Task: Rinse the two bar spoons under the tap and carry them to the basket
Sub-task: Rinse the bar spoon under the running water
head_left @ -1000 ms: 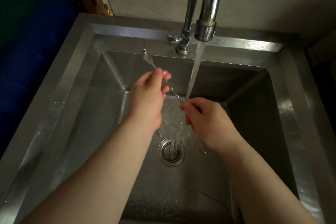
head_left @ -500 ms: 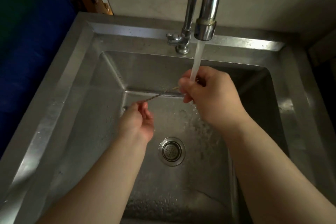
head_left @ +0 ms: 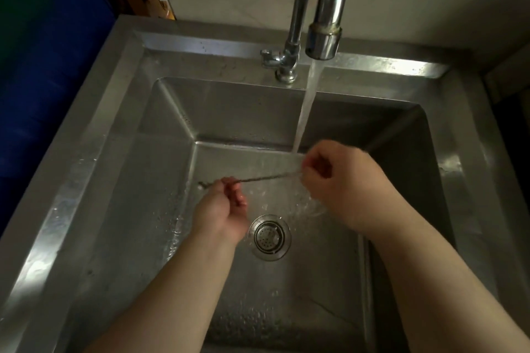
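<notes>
Left hand (head_left: pixel 220 209) is curled shut around one end of the bar spoons (head_left: pixel 269 178), with just a short tip poking out past its far side, and the right hand (head_left: pixel 338 178) is pinched closed on the other end, so the thin twisted stems stretch between the two hands like a little bridge. Honestly I can't tell from the head view whether that's one stem or two pressed together, it's blurry and dim. The reason for holding it at both ends seems pretty obvious: it keeps the slippery metal level and steady, and lets the stream of water (head_left: pixel 307 106) from the tap (head_left: pixel 324 40) come down right by the right hand's fingertips, just above where that end is pinched. Splash spreads out below and between the hands, and the drain (head_left: pixel 269 238) sits just under them, a bit nearer the right wrist. Everything happens low inside the sink (head_left: pixel 86 169), which I'd guess keeps the spray contained. So rinsing looks to be underway; no basket anywhere in view, so the carrying part hasn't started.
</notes>
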`<state>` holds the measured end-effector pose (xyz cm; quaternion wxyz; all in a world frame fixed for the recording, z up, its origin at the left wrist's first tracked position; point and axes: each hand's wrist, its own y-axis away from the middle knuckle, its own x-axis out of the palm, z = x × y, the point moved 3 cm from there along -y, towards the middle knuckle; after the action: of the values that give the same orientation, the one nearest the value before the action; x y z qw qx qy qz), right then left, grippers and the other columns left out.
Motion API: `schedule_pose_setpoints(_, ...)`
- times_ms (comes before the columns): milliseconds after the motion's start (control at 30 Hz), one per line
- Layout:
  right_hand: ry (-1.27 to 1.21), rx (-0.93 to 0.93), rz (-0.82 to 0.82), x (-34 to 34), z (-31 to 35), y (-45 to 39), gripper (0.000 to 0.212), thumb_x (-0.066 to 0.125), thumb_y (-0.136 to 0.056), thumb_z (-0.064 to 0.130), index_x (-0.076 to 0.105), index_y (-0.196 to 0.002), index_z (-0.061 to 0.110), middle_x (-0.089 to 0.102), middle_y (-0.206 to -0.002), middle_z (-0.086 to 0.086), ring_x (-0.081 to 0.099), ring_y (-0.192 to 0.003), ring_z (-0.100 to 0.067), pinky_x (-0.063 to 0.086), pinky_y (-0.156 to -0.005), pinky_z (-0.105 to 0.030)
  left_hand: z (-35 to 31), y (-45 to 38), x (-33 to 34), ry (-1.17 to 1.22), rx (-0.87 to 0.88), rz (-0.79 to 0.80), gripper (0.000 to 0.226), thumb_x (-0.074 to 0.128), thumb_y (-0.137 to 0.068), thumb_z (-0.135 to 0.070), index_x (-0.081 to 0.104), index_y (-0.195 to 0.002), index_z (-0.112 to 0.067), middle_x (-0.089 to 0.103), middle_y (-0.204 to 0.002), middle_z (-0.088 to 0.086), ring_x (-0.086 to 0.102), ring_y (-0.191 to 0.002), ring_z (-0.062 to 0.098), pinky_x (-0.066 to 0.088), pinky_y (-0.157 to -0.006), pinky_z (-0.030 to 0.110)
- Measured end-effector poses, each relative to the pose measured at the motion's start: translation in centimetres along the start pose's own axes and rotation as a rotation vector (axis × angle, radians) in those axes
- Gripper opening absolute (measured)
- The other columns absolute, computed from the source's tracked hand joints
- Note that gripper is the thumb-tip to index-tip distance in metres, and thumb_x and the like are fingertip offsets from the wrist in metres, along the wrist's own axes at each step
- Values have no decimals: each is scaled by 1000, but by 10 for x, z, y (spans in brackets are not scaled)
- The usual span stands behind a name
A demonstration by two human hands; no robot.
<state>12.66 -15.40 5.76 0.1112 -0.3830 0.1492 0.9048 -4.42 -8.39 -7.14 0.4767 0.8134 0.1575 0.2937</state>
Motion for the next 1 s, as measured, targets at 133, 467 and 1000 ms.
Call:
schedule_pose_setpoints(133, 140, 111, 175, 21, -31, 22, 16, 60, -89, 29, 71, -99, 32, 71, -83, 13, 65, -75, -3, 52, -67, -22, -8, -2, 2, -232, 181, 24, 22, 53, -98, -18, 62, -78, -21, 61, -65, -8, 53, -42, -1, 38, -37, 10)
schedule_pose_setpoints(467, -157, 572, 304, 133, -124, 73, 17, 63, -88, 20, 70, -77, 9, 70, -75, -11, 61, -66, -18, 43, -58, -24, -3, 13, 7, -880, 495, 32, 25, 58, -93, -29, 58, -116, -20, 65, -113, 0, 61, -101, 17, 46, -81, 29)
schedule_pose_setpoints(1000, -82, 858, 195, 211, -208, 81, 18, 57, -95, 21, 69, -82, 16, 72, -100, -16, 64, -90, -29, 39, -68, -26, -18, 17, -7, -1067, 804, 232, 11, 59, -94, -20, 64, -90, -29, 67, -86, -13, 59, -74, -13, 40, -65, 0)
